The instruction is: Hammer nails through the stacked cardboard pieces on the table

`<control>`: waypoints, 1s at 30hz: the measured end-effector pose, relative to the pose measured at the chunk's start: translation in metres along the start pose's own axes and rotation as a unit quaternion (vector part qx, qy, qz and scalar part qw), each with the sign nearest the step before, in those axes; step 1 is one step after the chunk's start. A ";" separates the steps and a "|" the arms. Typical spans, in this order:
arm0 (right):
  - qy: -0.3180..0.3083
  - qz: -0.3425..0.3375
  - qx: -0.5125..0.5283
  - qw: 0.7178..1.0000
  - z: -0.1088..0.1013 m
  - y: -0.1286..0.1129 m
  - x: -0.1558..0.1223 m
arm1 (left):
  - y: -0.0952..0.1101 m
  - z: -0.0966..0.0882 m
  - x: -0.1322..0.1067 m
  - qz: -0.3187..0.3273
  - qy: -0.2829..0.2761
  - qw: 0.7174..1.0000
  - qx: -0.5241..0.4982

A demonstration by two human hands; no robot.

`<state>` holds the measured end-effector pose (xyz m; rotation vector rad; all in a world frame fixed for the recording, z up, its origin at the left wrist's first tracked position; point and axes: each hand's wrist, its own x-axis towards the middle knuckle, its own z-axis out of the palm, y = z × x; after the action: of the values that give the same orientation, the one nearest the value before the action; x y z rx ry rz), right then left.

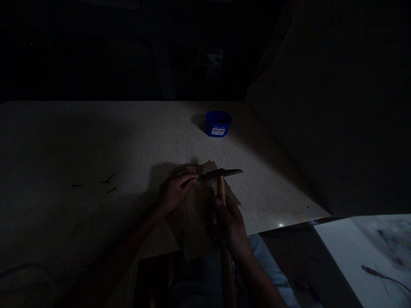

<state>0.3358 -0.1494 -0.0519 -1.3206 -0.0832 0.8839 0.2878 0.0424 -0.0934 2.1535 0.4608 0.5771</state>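
My right hand [229, 220] is wrapped round the wooden handle of a hammer [221, 188]. Its dark metal head lies crosswise over a brown sheet [199, 214] dotted with small holes, which looks like cardboard and hangs past the table's near edge. My left hand [180, 188] rests at the sheet's left side, thumb and fingers pinched together right by the left end of the hammer head. Whatever is between those fingertips is too dark and small to make out. Several thin dark nails [111, 190] lie apart on the table to the left.
Beyond the sheet, a blue plastic container [218, 124] with a white label stands on the pale table [144, 132]. A dark upright panel [337, 128] borders the table on the right. At the lower right, a cable [382, 276] lies on a white surface. The lighting is very dim.
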 end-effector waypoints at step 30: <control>-0.010 -0.016 -0.010 1.000 -0.002 0.000 -0.001 | -0.004 0.006 -0.001 0.062 0.043 0.997 -0.018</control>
<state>0.3363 -0.1518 -0.0525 -1.3251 -0.1283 0.8722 0.2897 0.0400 -0.1007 2.1398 0.3621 0.7454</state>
